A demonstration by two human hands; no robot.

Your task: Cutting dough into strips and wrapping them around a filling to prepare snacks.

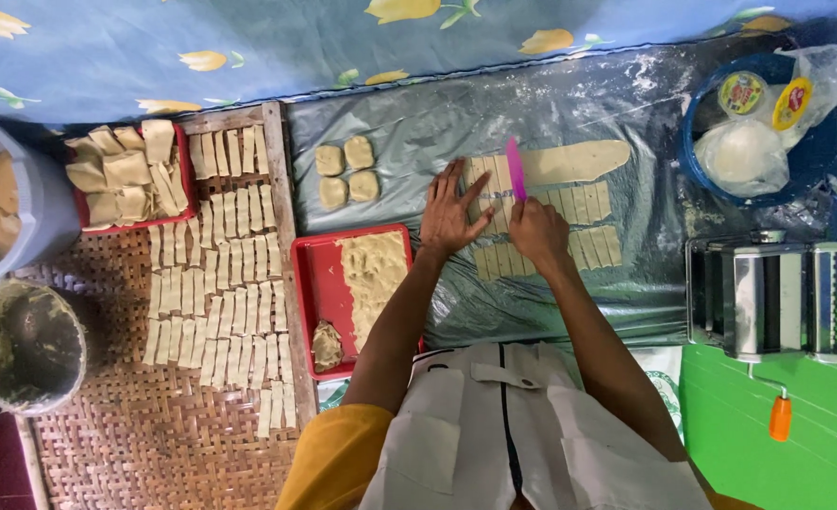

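My left hand (449, 215) lies flat with fingers spread on the left end of the rolled dough sheets (569, 162), pressing a clear ruler against them. My right hand (537, 229) grips a pink plastic knife (515, 168) whose blade stands upright across the dough just right of my left fingers. The sheets lie on a grey plastic sheet (418, 127) and are scored into narrow strips (583, 201). Three small square dough pieces (345, 170) sit to the left of my left hand.
A red tray (316, 283) holds a dough slab and scraps. Rows of cut strips (215, 283) lie on a woven mat; another red tray (126, 175) is piled with dough pieces. A blue basin (692, 142) holds flour bags; a pasta roller (777, 297) sits right. Buckets (24, 345) stand left.
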